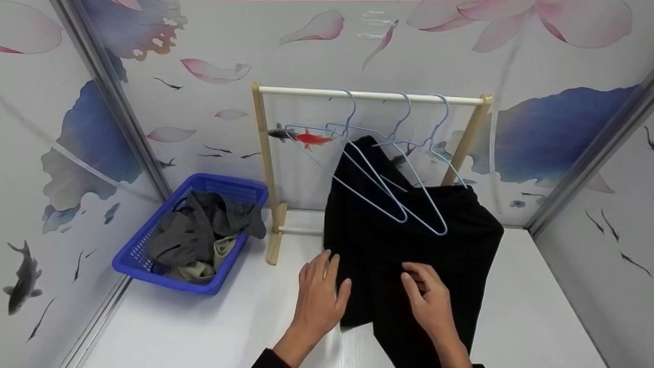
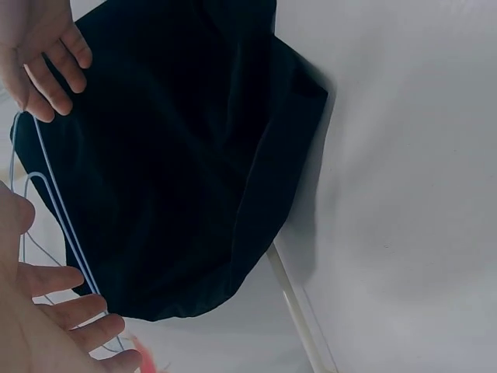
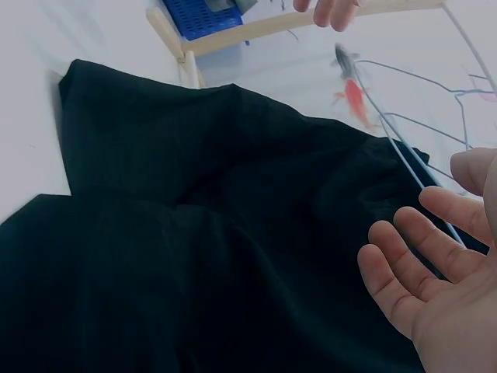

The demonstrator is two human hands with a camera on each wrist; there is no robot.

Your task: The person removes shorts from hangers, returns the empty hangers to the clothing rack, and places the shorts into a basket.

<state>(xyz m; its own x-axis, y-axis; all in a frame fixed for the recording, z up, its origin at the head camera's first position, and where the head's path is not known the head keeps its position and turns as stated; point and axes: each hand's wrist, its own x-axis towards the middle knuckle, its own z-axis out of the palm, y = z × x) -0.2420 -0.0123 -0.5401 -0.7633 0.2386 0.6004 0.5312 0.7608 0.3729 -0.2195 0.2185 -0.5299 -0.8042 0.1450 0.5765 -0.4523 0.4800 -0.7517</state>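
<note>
Black trousers (image 1: 424,250) hang from the rail, their waistband at the right end of the rightmost light blue wire hanger (image 1: 445,115). Two more blue hangers, the left one (image 1: 353,107) and the middle one (image 1: 409,110), slant across the front of the cloth. My left hand (image 1: 318,296) is held near the left trouser leg, fingers loosely extended and holding nothing. Over the right leg is my right hand (image 1: 431,304), its fingers relaxed and slightly bent, also without anything in them; the right wrist view shows its palm (image 3: 458,311) beside the cloth.
The hangers hook over a white rail (image 1: 301,92) on a wooden-legged rack (image 1: 263,143). A blue plastic basket (image 1: 153,278) with crumpled grey clothes (image 1: 186,235) stands left of it. Printed wall panels (image 1: 214,30) enclose the white tabletop (image 1: 204,332) at the back and sides.
</note>
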